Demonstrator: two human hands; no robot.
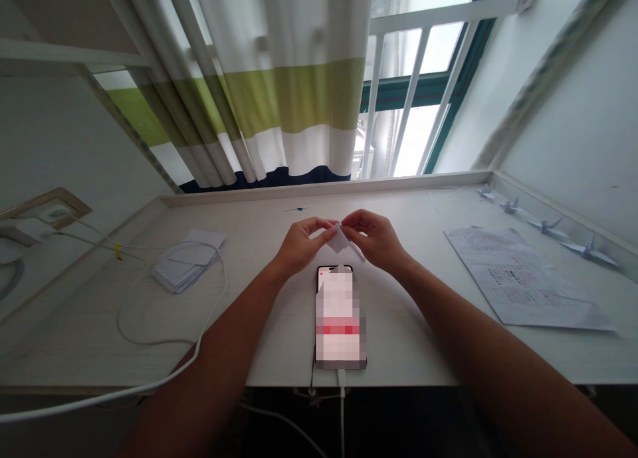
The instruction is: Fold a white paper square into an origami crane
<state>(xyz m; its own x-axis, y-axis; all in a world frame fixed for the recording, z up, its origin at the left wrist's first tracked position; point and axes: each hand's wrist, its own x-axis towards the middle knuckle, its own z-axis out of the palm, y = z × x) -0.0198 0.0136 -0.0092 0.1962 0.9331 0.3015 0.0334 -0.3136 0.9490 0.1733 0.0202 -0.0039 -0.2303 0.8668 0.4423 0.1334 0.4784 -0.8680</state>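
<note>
A small piece of folded white paper is held up between both hands over the middle of the desk. My left hand pinches its left upper edge between thumb and fingers. On the other side my right hand grips the upper right corner, fingers closed. Just below the hands lies a phone with its screen lit and blurred out. A thin white strip shows on the desk beneath my right hand.
Left on the desk is a stack of white paper sheets, with a white cable looping over it. To the right lies a written sheet. Several folded paper cranes line the right edge. A small blue item sits behind.
</note>
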